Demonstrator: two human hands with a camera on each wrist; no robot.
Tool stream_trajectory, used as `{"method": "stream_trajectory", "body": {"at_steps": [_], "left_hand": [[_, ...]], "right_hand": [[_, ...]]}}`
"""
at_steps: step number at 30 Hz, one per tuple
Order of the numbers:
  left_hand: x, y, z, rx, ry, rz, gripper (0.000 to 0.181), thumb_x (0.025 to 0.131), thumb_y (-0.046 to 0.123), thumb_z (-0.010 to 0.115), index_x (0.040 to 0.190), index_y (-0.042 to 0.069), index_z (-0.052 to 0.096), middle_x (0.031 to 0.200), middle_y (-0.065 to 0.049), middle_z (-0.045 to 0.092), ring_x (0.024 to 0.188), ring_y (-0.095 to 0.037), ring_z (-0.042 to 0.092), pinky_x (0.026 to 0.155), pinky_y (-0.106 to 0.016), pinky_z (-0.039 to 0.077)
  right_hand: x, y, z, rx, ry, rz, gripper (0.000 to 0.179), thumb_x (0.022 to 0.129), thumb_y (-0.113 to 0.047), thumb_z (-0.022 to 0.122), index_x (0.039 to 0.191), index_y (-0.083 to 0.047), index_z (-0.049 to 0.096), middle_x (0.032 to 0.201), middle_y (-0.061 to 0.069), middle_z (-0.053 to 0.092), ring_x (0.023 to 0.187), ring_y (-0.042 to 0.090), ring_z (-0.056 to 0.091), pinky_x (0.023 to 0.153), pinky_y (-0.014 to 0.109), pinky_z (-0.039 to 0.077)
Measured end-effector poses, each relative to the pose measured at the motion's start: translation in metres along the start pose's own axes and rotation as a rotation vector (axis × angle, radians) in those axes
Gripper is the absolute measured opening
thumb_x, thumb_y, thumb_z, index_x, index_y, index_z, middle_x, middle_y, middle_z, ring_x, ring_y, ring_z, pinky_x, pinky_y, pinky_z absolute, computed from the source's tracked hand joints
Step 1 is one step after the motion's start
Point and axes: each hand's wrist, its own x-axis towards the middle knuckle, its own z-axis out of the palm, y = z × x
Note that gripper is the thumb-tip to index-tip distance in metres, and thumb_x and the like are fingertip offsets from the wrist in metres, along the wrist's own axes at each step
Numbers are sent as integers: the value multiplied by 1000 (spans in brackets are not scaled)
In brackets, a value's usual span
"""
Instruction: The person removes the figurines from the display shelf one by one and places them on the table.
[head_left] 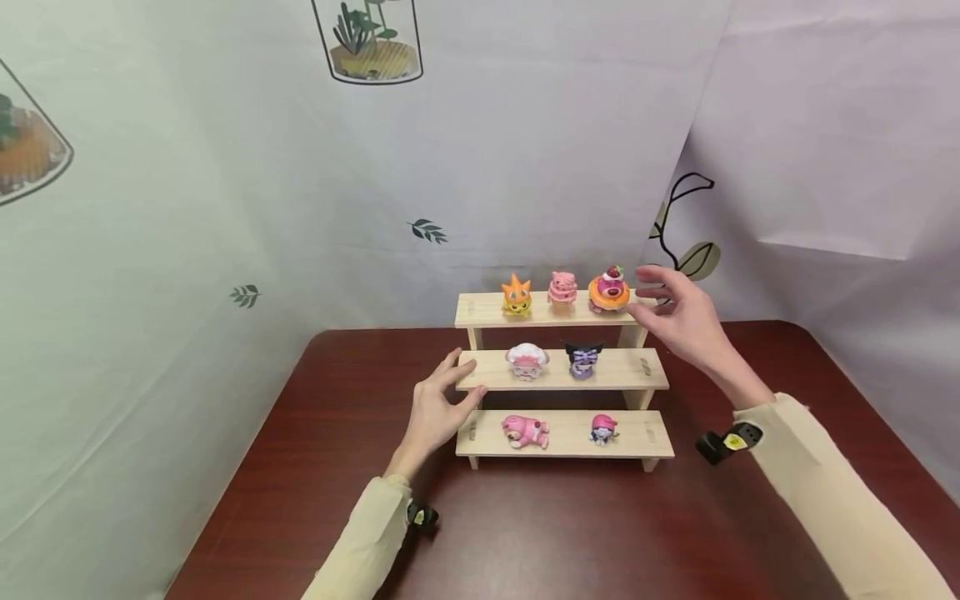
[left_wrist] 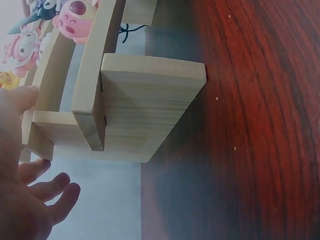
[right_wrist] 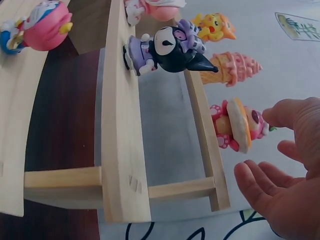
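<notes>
A three-tier wooden display shelf (head_left: 487,371) bears several small toy figurines. My left hand (head_left: 438,406) grips the left end of its middle tier, thumb at the front and fingers toward the back. On the top tier's right stands a pink figurine with an orange ring (head_left: 609,292) and a strawberry on top. My right hand (head_left: 684,321) is just right of it, thumb and fingers spread and holding nothing. In the right wrist view the thumb tip overlaps the figurine's head, with the other fingers (right_wrist: 250,182) apart from it.
An orange-yellow figurine (head_left: 516,297) and a pink ice-cream cone figurine (head_left: 562,292) share the top tier. Below stand a white-hatted figurine (head_left: 527,362) and a black-and-purple one (head_left: 582,360). A lying pink figurine (head_left: 525,432) and a pink-capped one (head_left: 603,429) occupy the bottom tier. A patterned curtain (head_left: 315,208) hangs behind.
</notes>
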Motion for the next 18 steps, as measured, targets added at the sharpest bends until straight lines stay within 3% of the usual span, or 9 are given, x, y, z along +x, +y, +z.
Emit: {"method": "stream_trajectory", "body": {"at_steps": [4,6,18], "left_hand": [[1,0,0,3,-4,0,44,82,15,84,121,2,72,137,-21,57,123,-34,58,95,-46,49],[1,-1,0,4,1,6,43,82,15,84,121,1,72,137,-21,57,122,-34,58,94,-47,49],[1,-2,1,-1,0,16,43,82,16,84,120,1,72,136,-23,58,120,-35,59,93,-47,50]], "right_hand": [[6,-1,3,1,-30,18,56,90,-7,73,140,2,49,137,25,51,118,43,57,92,51,49],[9,-1,4,11,-45,29,57,91,-6,72,141,3,48,137,27,50,118,46,55,91,59,47],[20,-3,10,40,-114,43,59,92,-7,73,144,-1,46,138,29,49,119,50,54,88,61,48]]}}
